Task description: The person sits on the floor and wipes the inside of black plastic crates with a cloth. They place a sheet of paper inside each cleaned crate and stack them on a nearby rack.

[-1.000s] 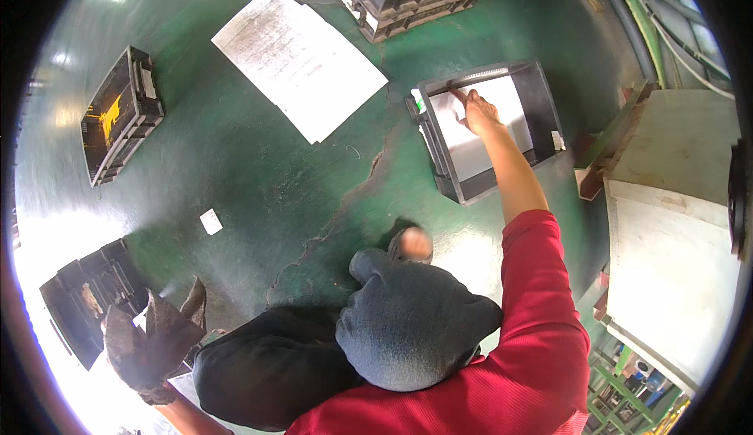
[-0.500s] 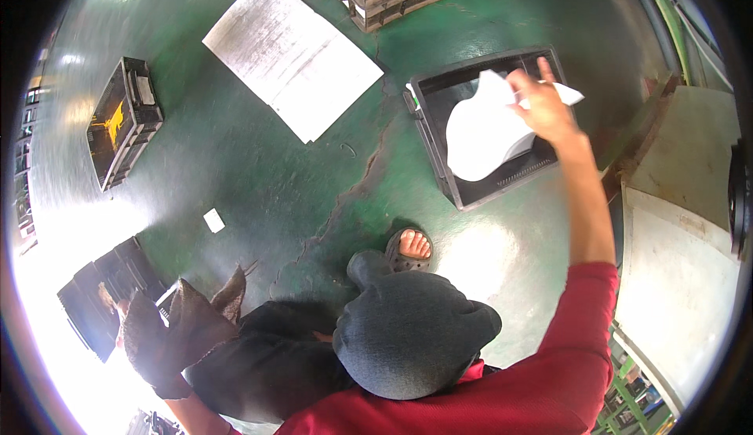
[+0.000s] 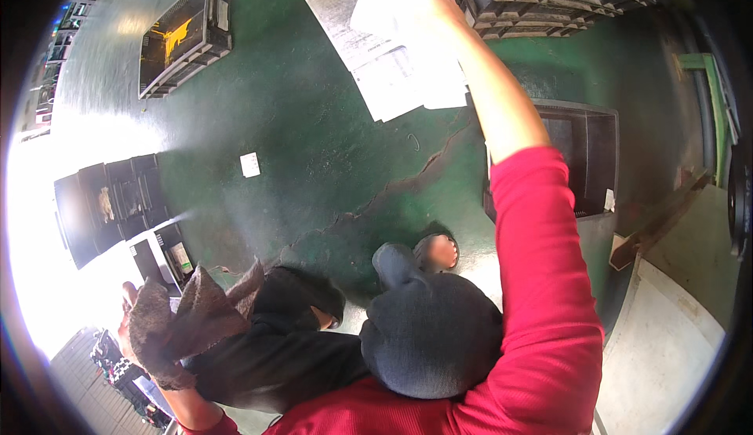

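Observation:
My right hand (image 3: pixel 443 7) reaches far forward and is closed on the edge of a white sheet of paper (image 3: pixel 384 3). This curled sheet hangs over a flat stack of papers (image 3: pixel 384 90) on the green floor. Glare washes out part of the sheets, so where they meet is hard to see. At lower left, a crumpled brown cloth (image 3: pixel 200 309) covers most of my left hand (image 3: pixel 125 317). Its fingertips show at the cloth's outer side and look curled around it.
A dark plastic crate (image 3: pixel 600 156) stands at right, partly behind my right arm. Stacked crates (image 3: pixel 533 0) rise at the far right. Another crate (image 3: pixel 188 39) with yellow inside sits far left. A small white card (image 3: pixel 249 164) lies on the floor. Dark crates (image 3: pixel 110 200) stand at left.
My right hand has carried the white sheet out of the dark crate, forward and left, to above the paper stack. The whole view has shifted; my left hand stays with the brown cloth.

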Demonstrator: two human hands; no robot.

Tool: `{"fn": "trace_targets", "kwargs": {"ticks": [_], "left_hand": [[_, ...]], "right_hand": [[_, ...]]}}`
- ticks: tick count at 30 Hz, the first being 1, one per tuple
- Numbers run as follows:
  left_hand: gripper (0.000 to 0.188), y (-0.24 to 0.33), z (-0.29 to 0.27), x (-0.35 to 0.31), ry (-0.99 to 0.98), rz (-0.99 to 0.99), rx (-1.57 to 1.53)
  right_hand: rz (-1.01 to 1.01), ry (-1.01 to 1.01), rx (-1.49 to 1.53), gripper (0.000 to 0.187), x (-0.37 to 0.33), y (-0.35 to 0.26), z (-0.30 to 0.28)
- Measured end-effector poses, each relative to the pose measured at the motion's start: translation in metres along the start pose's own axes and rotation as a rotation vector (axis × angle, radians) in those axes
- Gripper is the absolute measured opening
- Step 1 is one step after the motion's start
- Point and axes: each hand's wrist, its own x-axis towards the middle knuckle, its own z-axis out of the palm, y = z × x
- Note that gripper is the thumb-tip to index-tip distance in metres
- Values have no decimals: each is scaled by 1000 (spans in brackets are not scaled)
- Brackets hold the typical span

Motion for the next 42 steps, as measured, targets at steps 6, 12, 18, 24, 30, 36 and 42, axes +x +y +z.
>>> {"fn": "trace_targets", "kwargs": {"ticks": [6, 12, 18, 24, 30, 36, 42], "left_hand": [[45, -35, -8, -20, 26, -39, 160], [45, -53, 1, -6, 17, -12, 98], [46, -62, 19, 16, -18, 65, -34], [46, -83, 23, 46, -85, 96, -222], [34, -23, 45, 34, 119, 237, -655], [36, -86, 34, 31, -237, -332, -1762], [38, -131, 49, 21, -240, -525, -1807]], "right_hand": [[-189, 434, -146, 70, -80, -34, -47], [511, 206, -296, 73, -280, 19, -18], [411, 298, -429, 41, -343, 30, -121], [435, 542, 459, 46, -351, -97, -248], [247, 575, 1167, 39, -288, -119, -210], [451, -50, 1332, 60, -220, -148, -46], [425, -109, 1384, 57, -196, -134, 73]]}}
